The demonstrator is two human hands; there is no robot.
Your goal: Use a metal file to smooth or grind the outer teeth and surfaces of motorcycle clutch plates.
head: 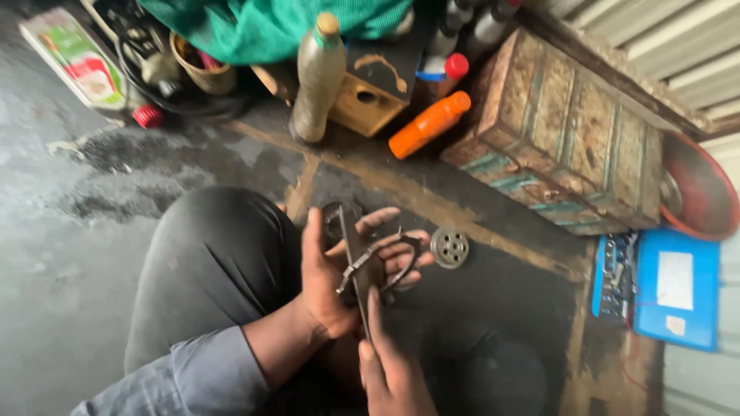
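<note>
Left hand (331, 281) grip holds a dark metal part (362, 262) — probably a clamp, too murky to tell — right hand (393, 370) grip pinches its lower end, wrist cut off below.

Lighting is dim and diffuse, brightest at the upper right corner. The whole frame is soft with motion blur. Deep shadow fills the lower centre.

Single head-worn view, looking steeply down and slightly forward onto a dark, grimy floor. Close to the left hand (339, 270) and right hand (389, 370), low in the middle. Farther off, above and right of the hands, a worn patterned metal box (570, 131); left of the box, bottles, near the top edge.
</note>
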